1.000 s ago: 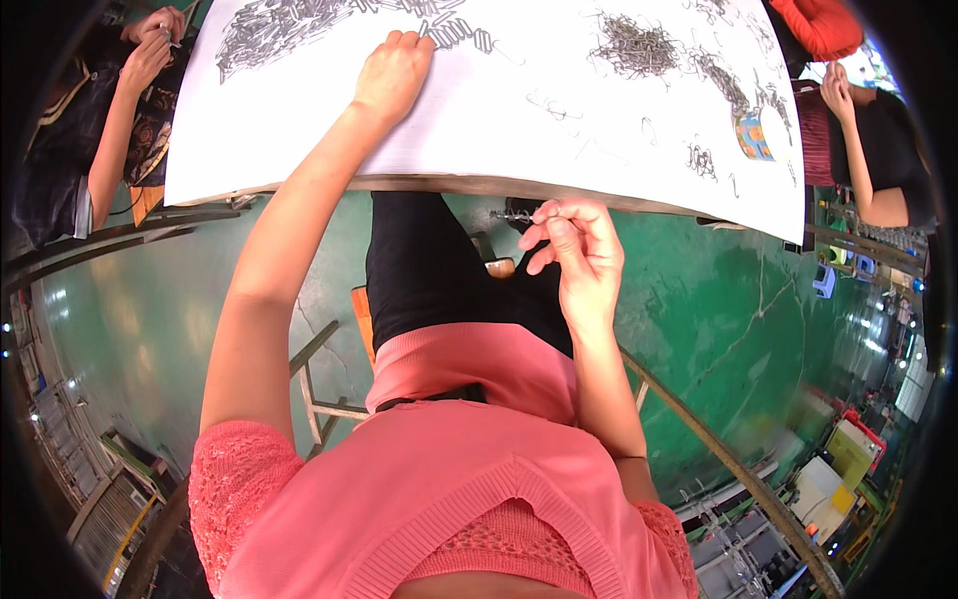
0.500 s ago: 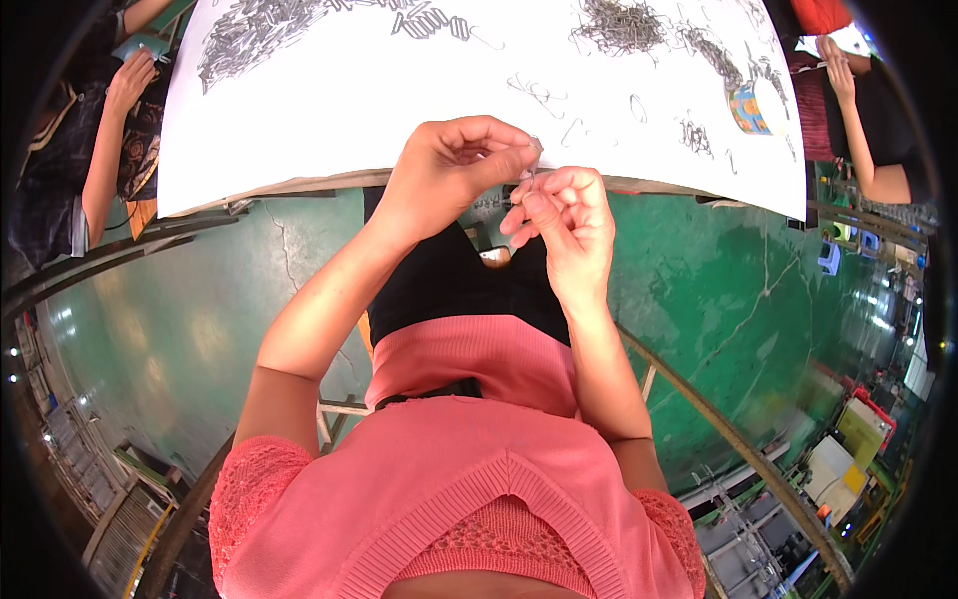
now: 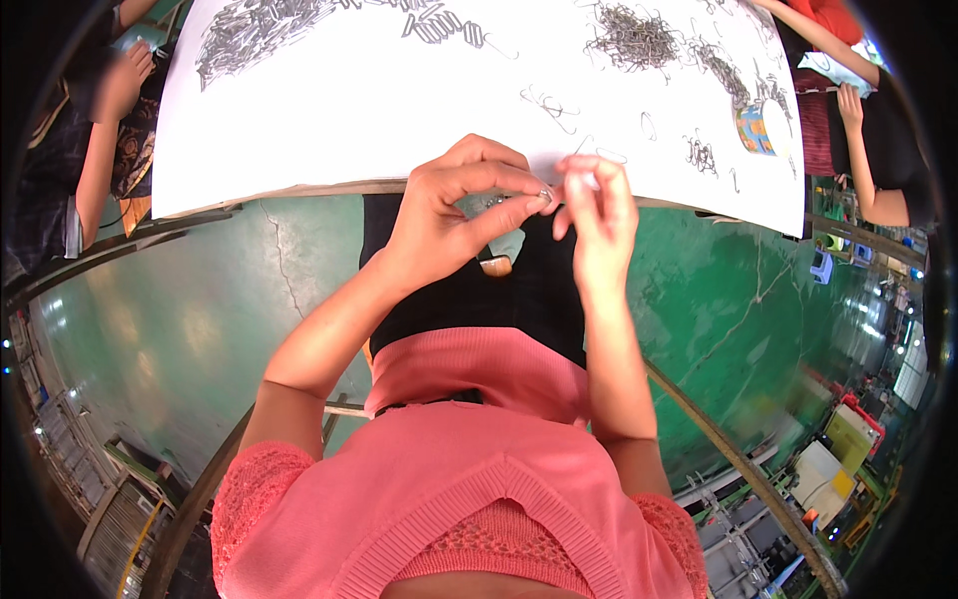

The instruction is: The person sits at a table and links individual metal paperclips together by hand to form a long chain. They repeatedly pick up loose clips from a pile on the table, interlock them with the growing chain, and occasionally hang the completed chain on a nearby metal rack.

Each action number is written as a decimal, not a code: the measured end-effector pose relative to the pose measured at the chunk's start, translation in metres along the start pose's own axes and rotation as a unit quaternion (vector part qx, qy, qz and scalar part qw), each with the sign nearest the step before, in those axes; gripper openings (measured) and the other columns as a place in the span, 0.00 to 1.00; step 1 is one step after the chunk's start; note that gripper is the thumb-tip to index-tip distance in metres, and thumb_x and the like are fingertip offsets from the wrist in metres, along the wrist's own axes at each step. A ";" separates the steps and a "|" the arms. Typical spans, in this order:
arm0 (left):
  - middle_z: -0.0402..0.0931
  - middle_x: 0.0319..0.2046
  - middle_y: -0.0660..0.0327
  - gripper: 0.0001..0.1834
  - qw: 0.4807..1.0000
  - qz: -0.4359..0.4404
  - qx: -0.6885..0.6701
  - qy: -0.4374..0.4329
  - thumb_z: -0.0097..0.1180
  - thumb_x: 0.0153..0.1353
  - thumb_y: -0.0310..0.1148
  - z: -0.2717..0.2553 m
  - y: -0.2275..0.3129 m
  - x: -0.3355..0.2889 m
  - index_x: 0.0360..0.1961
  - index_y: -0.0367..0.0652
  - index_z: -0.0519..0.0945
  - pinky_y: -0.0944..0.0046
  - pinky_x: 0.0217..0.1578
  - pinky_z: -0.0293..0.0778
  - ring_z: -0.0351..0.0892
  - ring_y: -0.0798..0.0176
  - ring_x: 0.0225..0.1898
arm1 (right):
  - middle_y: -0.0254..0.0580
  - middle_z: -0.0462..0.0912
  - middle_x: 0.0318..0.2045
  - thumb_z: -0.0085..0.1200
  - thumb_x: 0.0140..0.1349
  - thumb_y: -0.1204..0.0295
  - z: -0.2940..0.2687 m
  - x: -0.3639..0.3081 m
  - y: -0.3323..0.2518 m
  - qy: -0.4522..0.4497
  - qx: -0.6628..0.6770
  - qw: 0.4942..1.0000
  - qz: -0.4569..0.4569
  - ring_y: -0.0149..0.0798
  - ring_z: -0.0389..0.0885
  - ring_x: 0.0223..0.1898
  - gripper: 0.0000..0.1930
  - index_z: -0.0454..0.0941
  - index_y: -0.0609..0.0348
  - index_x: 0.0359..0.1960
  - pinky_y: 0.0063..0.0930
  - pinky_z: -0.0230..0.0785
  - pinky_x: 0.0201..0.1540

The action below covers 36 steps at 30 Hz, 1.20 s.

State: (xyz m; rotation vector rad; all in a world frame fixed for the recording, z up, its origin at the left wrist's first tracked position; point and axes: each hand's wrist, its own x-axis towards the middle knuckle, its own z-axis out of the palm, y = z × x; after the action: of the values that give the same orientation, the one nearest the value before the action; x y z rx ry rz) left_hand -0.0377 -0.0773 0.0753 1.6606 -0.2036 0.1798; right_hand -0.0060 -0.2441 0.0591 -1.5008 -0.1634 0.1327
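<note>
Reading the clock from the centre of my feed, the small metal piece [image 3: 545,196] is at 1 o'clock, by the near edge of the desk [image 3: 349,130]. The left hand [image 3: 434,210] has thumb and forefinger pinched on it; the right hand [image 3: 604,220], just beside at 2, is blurred, fingers loosely curled, and I can't tell whether it grips anything. I judge plenty is left: one piece is being handled, while a heap of wire links [image 3: 259,40] lies at 11 and a tangle of bent wires [image 3: 634,38] at 1. Which are finished, I can't say. The patterned tub [image 3: 755,132] sits at 2, its contents unreadable to me.
</note>
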 end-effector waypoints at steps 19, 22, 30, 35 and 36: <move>0.77 0.32 0.62 0.07 0.999 0.011 0.022 -0.027 0.64 0.48 0.23 -0.001 -0.076 0.001 0.31 0.40 0.83 0.63 0.39 0.69 0.72 0.60 0.38 | 0.49 0.76 0.42 0.55 0.57 0.65 0.000 0.133 0.018 -0.153 -0.552 0.818 0.054 0.49 0.77 0.45 0.12 0.77 0.59 0.37 0.46 0.66 0.47; 0.76 0.32 0.62 0.07 0.999 0.021 0.024 -0.043 0.64 0.48 0.22 -0.004 -0.074 0.005 0.31 0.40 0.83 0.65 0.37 0.70 0.72 0.62 0.38 | 0.52 0.71 0.49 0.60 0.53 0.59 -0.047 0.160 0.034 -0.011 -0.527 0.849 -0.009 0.51 0.72 0.50 0.21 0.74 0.58 0.44 0.44 0.67 0.52; 0.77 0.32 0.61 0.06 0.999 -0.001 0.010 -0.033 0.63 0.48 0.21 -0.003 -0.072 0.006 0.30 0.39 0.83 0.64 0.39 0.69 0.72 0.61 0.39 | 0.50 0.75 0.47 0.63 0.50 0.60 -0.071 0.255 0.023 0.039 -0.606 0.792 0.053 0.47 0.75 0.48 0.24 0.75 0.55 0.48 0.38 0.69 0.50; 0.77 0.32 0.62 0.07 1.000 -0.002 0.006 -0.026 0.63 0.48 0.21 -0.003 -0.072 0.006 0.31 0.39 0.83 0.65 0.39 0.69 0.72 0.62 0.38 | 0.50 0.82 0.35 0.62 0.50 0.65 -0.061 0.267 -0.011 0.054 -0.367 0.928 -0.043 0.41 0.81 0.34 0.17 0.79 0.56 0.41 0.33 0.71 0.40; 0.76 0.32 0.62 0.07 1.000 0.005 0.006 -0.028 0.64 0.48 0.21 -0.004 -0.075 0.005 0.31 0.40 0.83 0.65 0.38 0.69 0.72 0.62 0.38 | 0.49 0.82 0.33 0.62 0.50 0.65 -0.058 0.268 -0.007 0.024 -0.423 0.904 -0.065 0.39 0.80 0.32 0.17 0.79 0.57 0.42 0.31 0.71 0.37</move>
State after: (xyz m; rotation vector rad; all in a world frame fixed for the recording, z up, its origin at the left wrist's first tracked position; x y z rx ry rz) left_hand -0.0148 -0.0666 0.0046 1.6788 -0.2539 0.1435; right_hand 0.2684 -0.2513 0.0693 -2.3521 -0.3047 -0.1047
